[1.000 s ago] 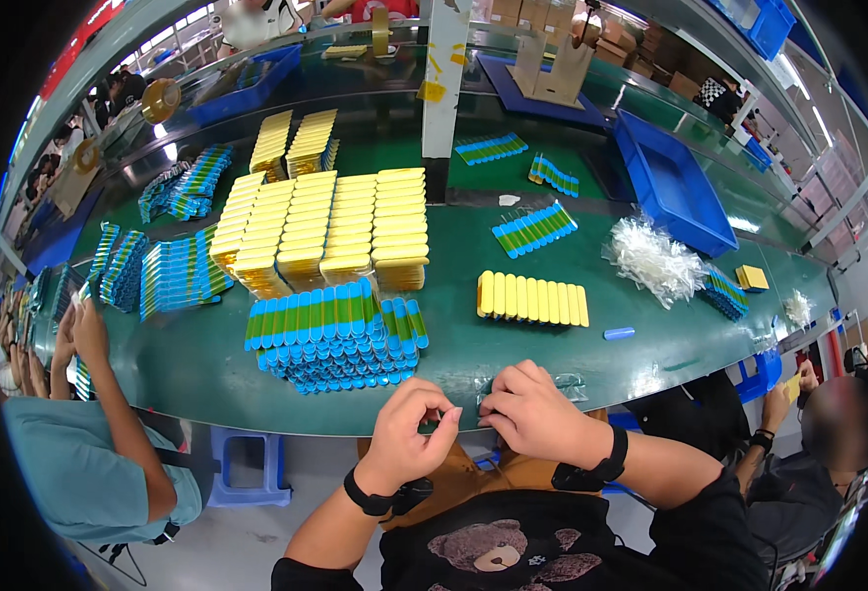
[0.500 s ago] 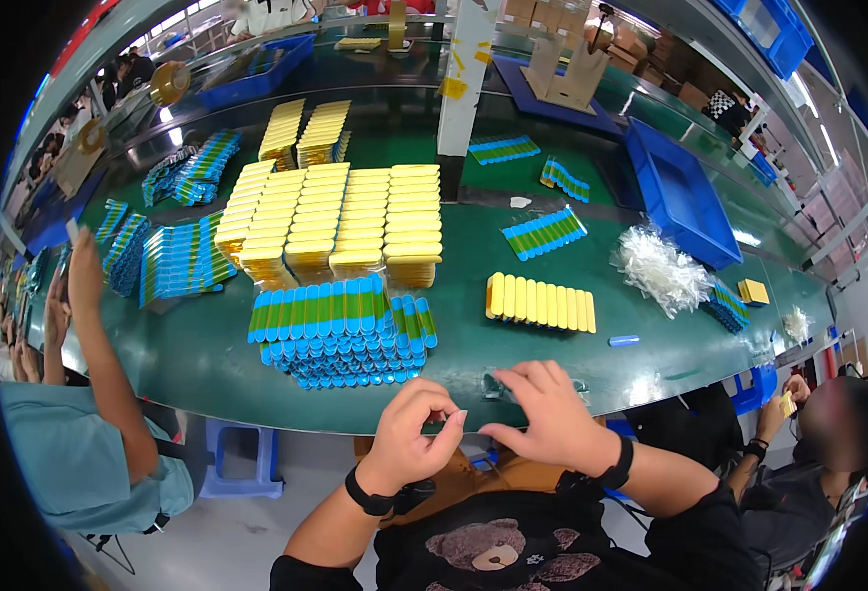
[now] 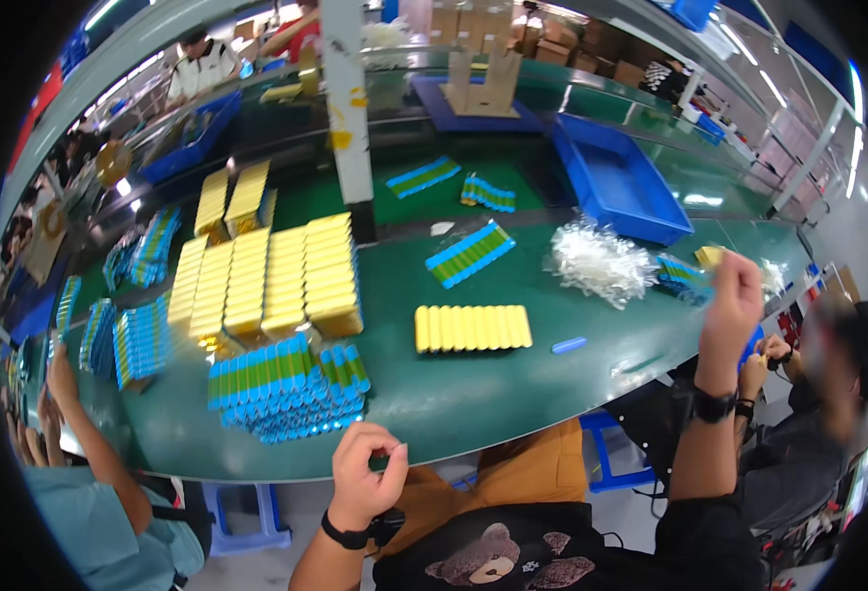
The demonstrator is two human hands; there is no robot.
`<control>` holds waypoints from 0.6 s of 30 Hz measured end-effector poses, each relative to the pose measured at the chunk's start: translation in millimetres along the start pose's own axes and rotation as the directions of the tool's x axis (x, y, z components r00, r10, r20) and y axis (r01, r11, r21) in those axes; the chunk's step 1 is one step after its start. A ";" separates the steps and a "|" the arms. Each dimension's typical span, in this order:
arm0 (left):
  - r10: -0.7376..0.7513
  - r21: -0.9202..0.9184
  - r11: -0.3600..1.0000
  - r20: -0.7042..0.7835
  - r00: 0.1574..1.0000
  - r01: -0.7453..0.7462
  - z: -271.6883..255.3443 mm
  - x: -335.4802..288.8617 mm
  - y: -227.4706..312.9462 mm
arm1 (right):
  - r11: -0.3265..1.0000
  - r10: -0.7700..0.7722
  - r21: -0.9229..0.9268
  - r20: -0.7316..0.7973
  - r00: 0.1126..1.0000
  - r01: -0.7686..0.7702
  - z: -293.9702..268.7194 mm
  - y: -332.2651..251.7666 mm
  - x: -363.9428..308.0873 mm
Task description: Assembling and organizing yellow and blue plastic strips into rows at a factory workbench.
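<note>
My left hand (image 3: 367, 475) hovers at the table's front edge, thumb and fingers curled together in a pinch; whatever they hold, if anything, is hidden. Just beyond it lies a stack of blue-and-green round-ended strips (image 3: 266, 379). My right hand (image 3: 733, 303) is raised over the right side of the table, its fingers bent closed, with their contents not visible. Close to it are a small bundle of blue-green strips (image 3: 683, 279) and a small yellow block (image 3: 709, 255). A row of yellow round-ended strips (image 3: 473, 328) sits mid-table, with a blue stick-like piece (image 3: 569, 346) at its right.
Tall yellow stacks (image 3: 266, 281) stand at left behind the blue-green stack. A heap of clear plastic wrappers (image 3: 601, 261) lies before a blue tray (image 3: 621, 182). A white post (image 3: 347, 108) rises at the back. Co-workers sit to my left (image 3: 109, 502) and right (image 3: 808, 463).
My right hand has swung from beside my left hand out to the far right, and its fingers have closed. The view has turned right. The clear film once under my right hand no longer shows there.
</note>
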State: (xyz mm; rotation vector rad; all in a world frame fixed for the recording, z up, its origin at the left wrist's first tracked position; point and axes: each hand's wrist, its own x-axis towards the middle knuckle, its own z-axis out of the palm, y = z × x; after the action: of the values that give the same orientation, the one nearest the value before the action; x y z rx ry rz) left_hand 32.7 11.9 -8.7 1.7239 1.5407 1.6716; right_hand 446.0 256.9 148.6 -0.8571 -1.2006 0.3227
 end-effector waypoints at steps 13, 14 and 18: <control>-0.018 0.085 0.996 0.251 0.968 -0.004 27.1 32.2 39.2 | 0.562 0.169 -0.648 0.699 0.695 0.515 85.0 164.2 -7.1; -0.001 0.097 0.995 0.307 0.952 -0.030 31.9 47.7 59.0 | 0.596 0.193 -0.650 0.686 0.701 0.471 85.0 163.6 -4.3; -0.074 0.177 0.983 0.583 0.809 -0.038 71.2 153.4 126.6 | 0.656 0.256 -0.665 0.641 0.724 0.357 86.3 116.9 8.9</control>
State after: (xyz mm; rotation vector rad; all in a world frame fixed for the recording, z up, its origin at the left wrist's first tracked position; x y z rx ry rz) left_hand 115.4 118.4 154.0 2.0475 1.4133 0.8546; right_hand 395.5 374.2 78.6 -1.5098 -2.1680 0.0510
